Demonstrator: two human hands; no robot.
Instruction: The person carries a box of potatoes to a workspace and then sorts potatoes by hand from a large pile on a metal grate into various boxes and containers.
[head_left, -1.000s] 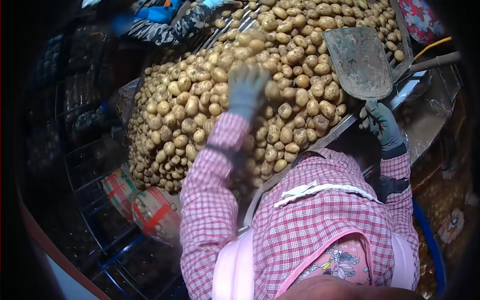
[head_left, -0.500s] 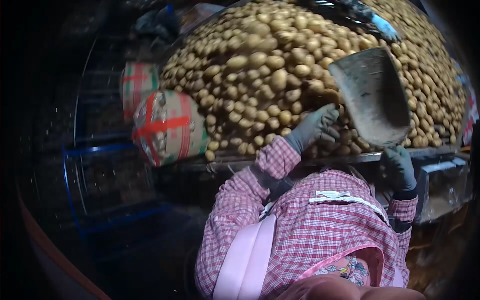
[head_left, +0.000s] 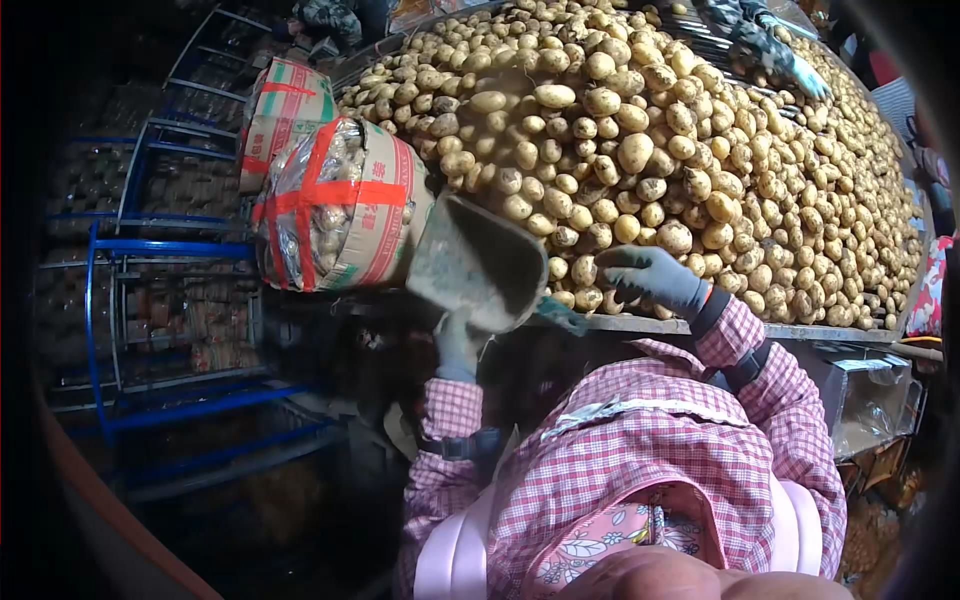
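Observation:
My left hand (head_left: 458,345), in a grey glove, grips the handle end of a worn metal scoop (head_left: 465,262). The scoop is tilted beside a taped, wrapped carton (head_left: 375,205), and I see no potatoes in its pan. Over the near edge of a large heap of potatoes (head_left: 640,155) is my right hand (head_left: 655,278), also gloved. Its fingers point left, partly bent and apart, with nothing visible in them.
A second taped carton (head_left: 290,92) stands behind the first. Blue metal racks (head_left: 180,250) are on the left. Across the heap is another person's gloved hand (head_left: 805,78). A metal ledge (head_left: 740,328) borders the potatoes, and a plastic-lined box (head_left: 870,390) sits below right.
The scoop has gone from my right hand on the right to my left hand, by the carton. My right hand has moved left to the heap's near edge.

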